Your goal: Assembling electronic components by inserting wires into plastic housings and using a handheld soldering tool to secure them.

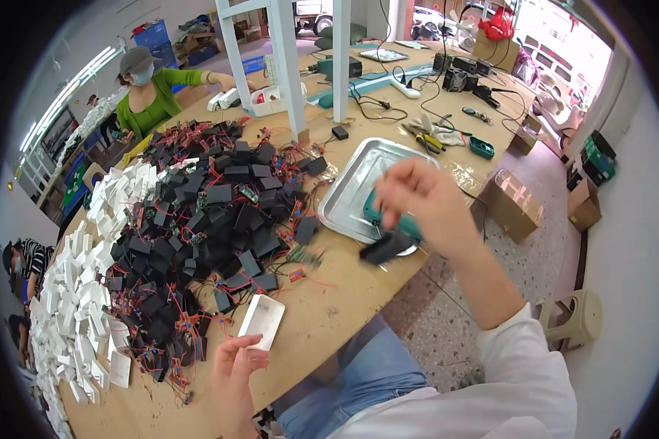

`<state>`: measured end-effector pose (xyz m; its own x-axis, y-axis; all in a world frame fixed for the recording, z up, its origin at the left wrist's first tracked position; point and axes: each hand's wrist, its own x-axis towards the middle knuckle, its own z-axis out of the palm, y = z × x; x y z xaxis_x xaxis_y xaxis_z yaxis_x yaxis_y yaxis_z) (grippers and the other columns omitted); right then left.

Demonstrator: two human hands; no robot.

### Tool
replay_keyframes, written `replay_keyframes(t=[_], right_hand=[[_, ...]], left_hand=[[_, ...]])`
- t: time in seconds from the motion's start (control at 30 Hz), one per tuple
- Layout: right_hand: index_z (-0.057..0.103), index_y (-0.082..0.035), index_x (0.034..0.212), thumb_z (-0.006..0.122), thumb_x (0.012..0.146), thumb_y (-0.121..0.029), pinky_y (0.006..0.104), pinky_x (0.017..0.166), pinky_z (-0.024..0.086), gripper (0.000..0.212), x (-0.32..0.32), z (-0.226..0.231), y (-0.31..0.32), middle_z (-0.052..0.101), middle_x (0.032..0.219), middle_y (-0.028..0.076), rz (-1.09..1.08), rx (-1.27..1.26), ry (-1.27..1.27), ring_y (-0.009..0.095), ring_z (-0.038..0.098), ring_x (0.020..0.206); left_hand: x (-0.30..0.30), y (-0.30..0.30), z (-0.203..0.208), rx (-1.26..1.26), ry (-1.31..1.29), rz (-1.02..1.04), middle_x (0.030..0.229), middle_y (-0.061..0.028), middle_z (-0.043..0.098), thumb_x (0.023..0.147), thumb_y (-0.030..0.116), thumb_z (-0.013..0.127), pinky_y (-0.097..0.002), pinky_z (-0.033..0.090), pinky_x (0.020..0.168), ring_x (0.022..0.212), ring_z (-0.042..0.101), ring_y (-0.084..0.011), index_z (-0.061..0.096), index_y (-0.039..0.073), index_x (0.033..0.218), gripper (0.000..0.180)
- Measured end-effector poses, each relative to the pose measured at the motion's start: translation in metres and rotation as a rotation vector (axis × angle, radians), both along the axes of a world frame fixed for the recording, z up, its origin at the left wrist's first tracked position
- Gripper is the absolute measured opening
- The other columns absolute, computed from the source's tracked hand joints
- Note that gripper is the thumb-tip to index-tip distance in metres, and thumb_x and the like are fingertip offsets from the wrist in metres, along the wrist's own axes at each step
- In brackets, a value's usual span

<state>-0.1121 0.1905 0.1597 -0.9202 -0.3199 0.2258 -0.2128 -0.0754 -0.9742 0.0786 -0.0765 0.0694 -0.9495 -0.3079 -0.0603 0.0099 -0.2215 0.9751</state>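
My left hand (pixel 236 369) pinches a shallow white plastic case (pixel 262 323), open side up, near the table's front edge. My right hand (pixel 425 201) is raised over a metal tray (pixel 331 208), fingers curled together and slightly smeared by motion. Whatever they hold is hidden or too thin to see. Just below it is a blurred black block (pixel 385 249), and to its left a blurred green circuit board (pixel 302 254). A teal tool (pixel 373 211) lies in the tray, partly behind the right hand. Beside my left hand is a heap of black blocks (pixel 209 194) with red wires and small boards.
White plastic cases (pixel 73 307) are piled at the left. White posts (pixel 342 62) rise from the table's back. Pliers (pixel 425 139), gloves, cables and black adapters (pixel 461 77) lie farther back. A person in green (pixel 150 102) sits across. A cardboard box (pixel 515 205) and a stool (pixel 575 318) stand right.
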Motion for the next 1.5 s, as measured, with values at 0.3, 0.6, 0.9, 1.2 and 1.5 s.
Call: replay_keyframes(t=[0.3, 0.6, 0.9, 1.2, 1.5], right_hand=[[0.058, 0.001, 0.095, 0.061, 0.089, -0.018, 0.0206, 0.056, 0.047, 0.02, -0.152, -0.012, 0.072, 0.062, 0.076, 0.004, -0.59, 0.387, 0.321, 0.007, 0.059, 0.063], [0.057, -0.001, 0.098, 0.061, 0.089, -0.019, 0.0209, 0.057, 0.051, 0.021, -0.213, -0.033, 0.094, 0.063, 0.084, 0.005, -0.571, 0.2, -0.016, 0.01, 0.062, 0.068], [0.054, 0.002, 0.103, 0.058, 0.088, -0.013, 0.023, 0.055, 0.052, 0.022, -0.283, -0.038, 0.028, 0.062, 0.087, 0.009, -0.553, 0.143, 0.105, 0.013, 0.062, 0.069], [0.067, 0.002, 0.082, 0.063, 0.078, -0.028, 0.0404, 0.077, 0.051, 0.03, -0.264, -0.077, -0.066, 0.065, 0.088, 0.023, -0.146, 1.071, 0.405, 0.035, 0.064, 0.082], [0.069, -0.006, 0.088, 0.063, 0.081, -0.031, 0.0413, 0.074, 0.049, 0.027, -0.299, -0.079, -0.064, 0.064, 0.091, 0.018, -0.249, 1.234, 0.58, 0.034, 0.062, 0.085]], left_hand=[[0.018, -0.01, -0.022, -0.234, -0.009, 0.172, 0.102, -0.0117, 0.063, 0.097, 0.016, 0.049, -0.0232, 0.048, 0.071, 0.077, 0.059, -0.0098, 0.054, 0.0, 0.099, 0.016], [0.054, -0.007, -0.097, -0.479, 0.005, 0.463, 0.082, -0.005, 0.059, 0.095, 0.011, 0.052, -0.0181, 0.041, 0.053, 0.059, 0.05, -0.0049, 0.055, 0.0, 0.095, 0.011], [0.048, 0.0, -0.094, -0.719, 0.048, 0.405, 0.077, -0.0056, 0.059, 0.092, 0.008, 0.054, -0.0191, 0.042, 0.052, 0.057, 0.052, -0.0073, 0.056, -0.002, 0.088, 0.011], [0.049, -0.001, -0.082, -0.836, 0.042, 0.402, 0.073, -0.0061, 0.06, 0.088, 0.004, 0.057, -0.0226, 0.041, 0.051, 0.055, 0.053, -0.0094, 0.058, -0.001, 0.084, 0.007], [0.038, 0.004, -0.072, -0.846, 0.098, 0.398, 0.07, -0.0071, 0.06, 0.085, 0.005, 0.06, -0.0242, 0.041, 0.051, 0.055, 0.054, -0.0117, 0.061, 0.0, 0.08, 0.007]])
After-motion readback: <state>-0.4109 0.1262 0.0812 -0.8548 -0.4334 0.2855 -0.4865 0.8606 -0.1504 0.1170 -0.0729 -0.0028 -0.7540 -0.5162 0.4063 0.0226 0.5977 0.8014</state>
